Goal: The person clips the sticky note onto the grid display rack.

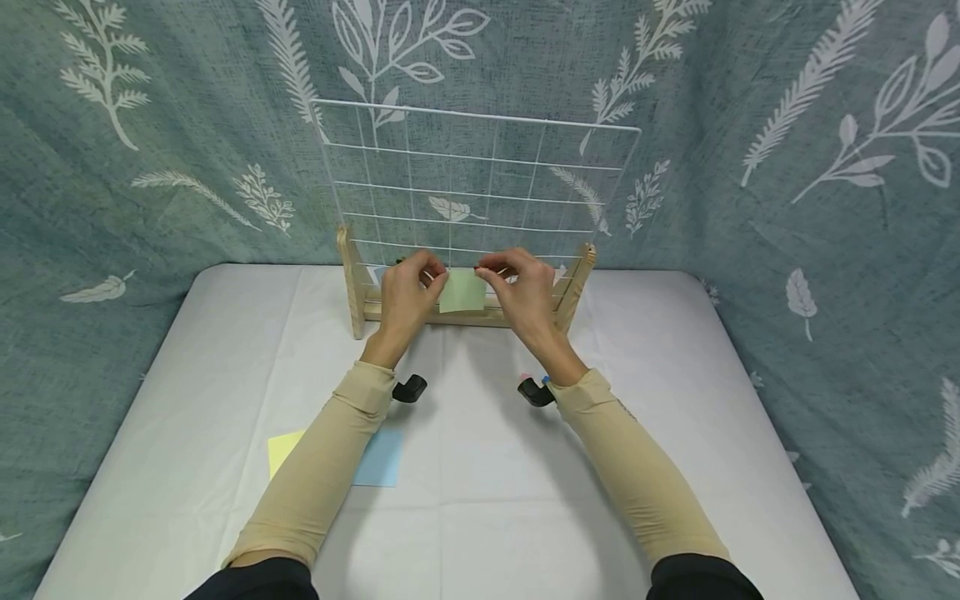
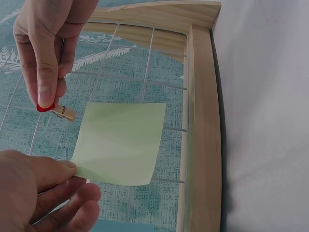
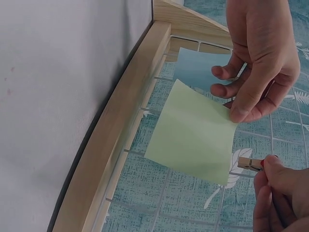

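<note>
A pale green square paper note (image 1: 462,291) is held up in front of a white wire grid (image 1: 480,158). My left hand (image 1: 408,287) pinches one upper corner of the note between thumb and fingers, as the left wrist view shows closely. Between thumb and finger, my right hand (image 1: 521,287) grips a small wooden clothespin (image 2: 65,113) with a red piece on its end. In the right wrist view the clothespin (image 3: 248,163) is beside the note, apart from it. A blue paper note (image 3: 198,67) is at the grid behind my left hand; what fixes it is hidden.
The grid stands in a wooden base (image 1: 352,283) at the table's back edge. On the white table (image 1: 495,467), yellow paper (image 1: 282,448) and blue paper (image 1: 381,458) lie partly under my left forearm. Small pink and blue bits (image 1: 546,380) show near my right wrist. Patterned cloth (image 1: 225,108) hangs behind.
</note>
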### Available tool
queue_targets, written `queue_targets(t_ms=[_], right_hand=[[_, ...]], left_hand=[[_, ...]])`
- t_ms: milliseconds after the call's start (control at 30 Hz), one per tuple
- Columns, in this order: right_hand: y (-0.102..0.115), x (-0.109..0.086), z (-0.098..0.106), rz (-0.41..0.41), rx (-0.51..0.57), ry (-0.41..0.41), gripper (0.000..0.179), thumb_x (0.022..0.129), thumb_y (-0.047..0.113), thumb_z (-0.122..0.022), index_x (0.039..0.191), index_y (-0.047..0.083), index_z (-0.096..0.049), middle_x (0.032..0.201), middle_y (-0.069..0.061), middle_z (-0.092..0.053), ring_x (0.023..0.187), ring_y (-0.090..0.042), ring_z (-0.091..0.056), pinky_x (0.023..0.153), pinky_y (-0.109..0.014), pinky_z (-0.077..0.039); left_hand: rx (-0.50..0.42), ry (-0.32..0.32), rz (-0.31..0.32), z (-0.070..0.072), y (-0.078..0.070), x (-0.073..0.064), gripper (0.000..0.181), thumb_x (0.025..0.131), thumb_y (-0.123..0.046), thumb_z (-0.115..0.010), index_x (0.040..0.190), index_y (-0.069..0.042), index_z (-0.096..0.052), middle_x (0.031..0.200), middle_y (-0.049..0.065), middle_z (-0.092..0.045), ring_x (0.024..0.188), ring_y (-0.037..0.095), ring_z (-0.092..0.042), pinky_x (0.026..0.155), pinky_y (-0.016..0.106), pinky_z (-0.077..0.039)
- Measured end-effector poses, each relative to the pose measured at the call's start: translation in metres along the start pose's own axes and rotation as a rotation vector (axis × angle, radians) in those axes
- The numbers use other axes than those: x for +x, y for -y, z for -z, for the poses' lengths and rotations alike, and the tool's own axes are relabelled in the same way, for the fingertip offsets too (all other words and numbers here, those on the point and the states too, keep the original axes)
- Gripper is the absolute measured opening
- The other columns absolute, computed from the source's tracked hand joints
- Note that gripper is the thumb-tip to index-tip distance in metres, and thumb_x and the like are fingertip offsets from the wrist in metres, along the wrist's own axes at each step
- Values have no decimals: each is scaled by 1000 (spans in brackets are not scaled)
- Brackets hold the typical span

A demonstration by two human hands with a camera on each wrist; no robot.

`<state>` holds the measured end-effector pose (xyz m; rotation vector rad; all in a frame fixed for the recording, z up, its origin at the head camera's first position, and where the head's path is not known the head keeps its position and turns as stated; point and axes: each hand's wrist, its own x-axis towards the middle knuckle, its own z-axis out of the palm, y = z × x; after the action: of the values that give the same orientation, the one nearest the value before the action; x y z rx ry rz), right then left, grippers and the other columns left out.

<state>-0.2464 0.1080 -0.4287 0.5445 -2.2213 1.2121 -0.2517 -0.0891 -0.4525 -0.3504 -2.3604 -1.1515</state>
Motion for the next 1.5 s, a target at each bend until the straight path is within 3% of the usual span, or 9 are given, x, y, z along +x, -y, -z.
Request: queue_targets(t_ms=[533, 1500], right_hand=[[-5, 1, -11, 33, -73, -54, 9, 85, 14, -88, 92, 10, -85, 87, -5, -81, 74, -18, -75, 65, -28, -59], [-4, 2, -24, 20, -86, -21, 5, 86, 7, -86, 91, 6, -85, 86, -8, -80, 74, -21, -75, 65, -35, -61]], left_hand=[[4, -9, 0, 0, 1, 1, 7, 93, -6, -79, 92, -6, -72, 84, 10, -77, 70, 24, -73, 68, 40, -56], [0, -2, -9, 1, 1, 1, 7, 93, -7, -79, 92, -7, -73, 84, 9, -77, 69, 24, -72, 65, 39, -55]])
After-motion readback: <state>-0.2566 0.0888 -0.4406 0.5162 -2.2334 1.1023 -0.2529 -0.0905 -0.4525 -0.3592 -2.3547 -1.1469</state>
